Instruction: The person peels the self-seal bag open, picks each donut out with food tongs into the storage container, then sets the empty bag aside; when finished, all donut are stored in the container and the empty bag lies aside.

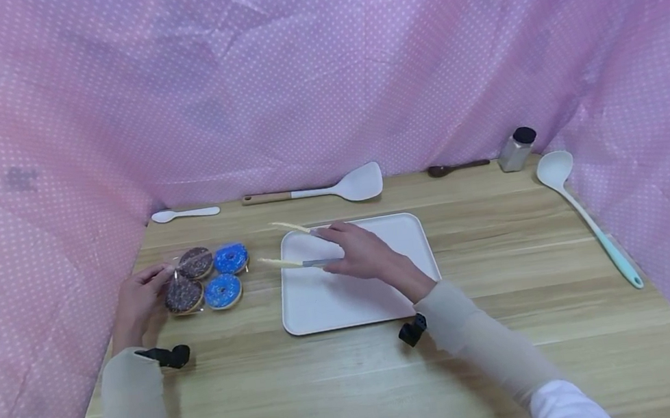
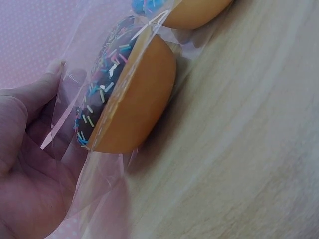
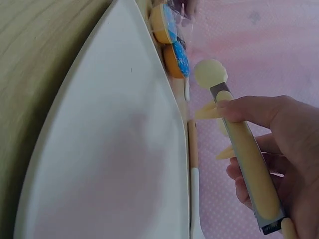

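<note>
My left hand (image 1: 137, 297) pinches the edge of a clear plastic bag (image 2: 75, 94) of doughnuts at the left of the table. Inside lie two chocolate doughnuts (image 1: 184, 295) with sprinkles, nearest the hand, and two blue-iced doughnuts (image 1: 224, 290). In the left wrist view, one chocolate doughnut (image 2: 137, 99) stands tilted up on its side close to the fingers. Over the white tray (image 1: 334, 309), my right hand (image 1: 364, 250) holds metal tongs (image 3: 251, 169) with cream grips and tips. The tongs' two arms are spread, tips pointing left toward the doughnuts, nothing between them.
Along the back edge lie a small white spoon (image 1: 186, 213), a white spatula (image 1: 359, 183) with wooden handle and a dark spoon (image 1: 457, 167). A black-lidded jar (image 1: 516, 150) stands at the back right, beside a long ladle (image 1: 583, 208). Pink dotted cloth (image 1: 319, 66) surrounds the table.
</note>
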A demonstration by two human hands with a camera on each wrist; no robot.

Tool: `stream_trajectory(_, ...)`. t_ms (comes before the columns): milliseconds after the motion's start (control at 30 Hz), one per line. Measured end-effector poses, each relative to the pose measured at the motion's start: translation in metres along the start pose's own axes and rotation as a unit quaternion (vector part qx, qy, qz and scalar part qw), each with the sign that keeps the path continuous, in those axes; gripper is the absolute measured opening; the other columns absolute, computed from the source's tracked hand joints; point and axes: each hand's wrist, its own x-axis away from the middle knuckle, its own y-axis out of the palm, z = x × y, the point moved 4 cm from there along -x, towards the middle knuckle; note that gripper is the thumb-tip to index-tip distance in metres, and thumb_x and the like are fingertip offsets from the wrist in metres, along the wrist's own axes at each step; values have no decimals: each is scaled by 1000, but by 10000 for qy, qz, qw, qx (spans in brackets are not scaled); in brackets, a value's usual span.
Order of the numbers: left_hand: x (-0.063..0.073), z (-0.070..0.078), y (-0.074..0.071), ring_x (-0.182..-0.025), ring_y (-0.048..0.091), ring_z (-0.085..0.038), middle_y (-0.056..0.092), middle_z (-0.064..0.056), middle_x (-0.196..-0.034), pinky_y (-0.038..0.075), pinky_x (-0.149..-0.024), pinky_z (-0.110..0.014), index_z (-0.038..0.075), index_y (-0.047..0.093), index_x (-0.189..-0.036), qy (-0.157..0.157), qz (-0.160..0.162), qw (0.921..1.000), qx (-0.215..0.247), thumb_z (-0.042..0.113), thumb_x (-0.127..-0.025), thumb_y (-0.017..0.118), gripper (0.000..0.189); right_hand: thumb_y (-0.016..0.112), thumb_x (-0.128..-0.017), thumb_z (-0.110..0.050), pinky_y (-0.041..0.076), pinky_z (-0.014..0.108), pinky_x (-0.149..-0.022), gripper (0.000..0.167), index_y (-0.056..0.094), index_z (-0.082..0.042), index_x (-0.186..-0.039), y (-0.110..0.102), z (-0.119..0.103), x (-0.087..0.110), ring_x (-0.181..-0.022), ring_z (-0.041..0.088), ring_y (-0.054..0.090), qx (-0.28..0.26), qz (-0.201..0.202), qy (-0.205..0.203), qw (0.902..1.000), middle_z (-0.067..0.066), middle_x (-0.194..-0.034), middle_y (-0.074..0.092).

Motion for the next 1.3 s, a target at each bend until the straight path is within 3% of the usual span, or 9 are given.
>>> stream_trajectory(167,0,0,-1,-86,53,8,58,29,-88,47,-73,-8,2,61,-120,57,41,10000,-3,42,-92,60,48,73,-83,-37,51,35,-88,64,50,-18,-139,8,-9,-7,-108,15,57,88,-264,-176,9995,2,-126,58)
stream_trajectory(400,0,-1,0,-89,51,8,53,30,-90,47,-75,-7,0,55,-129,-216,-89,9997,-84,47,-93,56,59,72,-85,-35,51,34,-87,61,51,-17,-139,16,-20,-20,-106,15,58,161,-543,-331,9978,3,-125,59)
stream_trajectory(533,0,0,0,-87,53,9,55,30,-89,47,-75,-7,0,56,-128,-187,-96,9998,32,46,-92,57,58,71,-85,-34,51,34,-88,59,51,-17,-138,22,-26,-28,-107,16,58,228,-671,-386,9967,3,-125,59)
stream_trajectory(733,-1,0,0,-88,53,6,56,27,-88,47,-74,-7,5,59,-121,-209,-78,9997,33,49,-91,58,53,70,-86,-34,51,33,-85,57,51,-20,-139,30,-31,-38,-103,15,57,327,-787,-252,9960,2,-124,58)
stream_trajectory(1300,0,1,0,-90,50,2,53,25,-91,46,-76,-10,4,57,-125,-286,-79,9992,-284,53,-91,56,60,71,-85,-36,49,27,-74,58,52,-19,-137,40,-39,-49,-92,12,55,231,-874,91,9959,2,-122,59)
